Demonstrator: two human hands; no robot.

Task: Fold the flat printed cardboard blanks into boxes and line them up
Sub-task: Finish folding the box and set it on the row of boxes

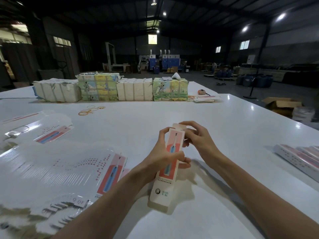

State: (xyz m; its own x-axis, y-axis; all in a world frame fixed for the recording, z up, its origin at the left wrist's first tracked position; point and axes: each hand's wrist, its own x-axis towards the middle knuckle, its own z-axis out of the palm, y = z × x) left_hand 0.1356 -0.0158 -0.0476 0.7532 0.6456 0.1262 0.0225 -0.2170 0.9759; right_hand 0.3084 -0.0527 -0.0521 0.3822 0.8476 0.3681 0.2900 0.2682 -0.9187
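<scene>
A long narrow box [170, 163] printed with a blue toothbrush on pink and red is held up over the white table [215, 121], its far end open. My left hand [162, 152] grips the box round its middle. My right hand [198, 137] pinches the flap at the far end with curled fingers. Flat printed blanks [110, 171] lie spread at my left, and another blank [53, 134] lies further left. Folded boxes [300, 156] lie in a row at the right edge.
Wrapped paper bundles [133, 91] stand in a row at the table's far side. Rubber bands [89, 110] lie in front of them. More blanks [205, 99] and a small orange object [201, 91] sit at the far right. A cardboard carton [281, 105] is on the floor.
</scene>
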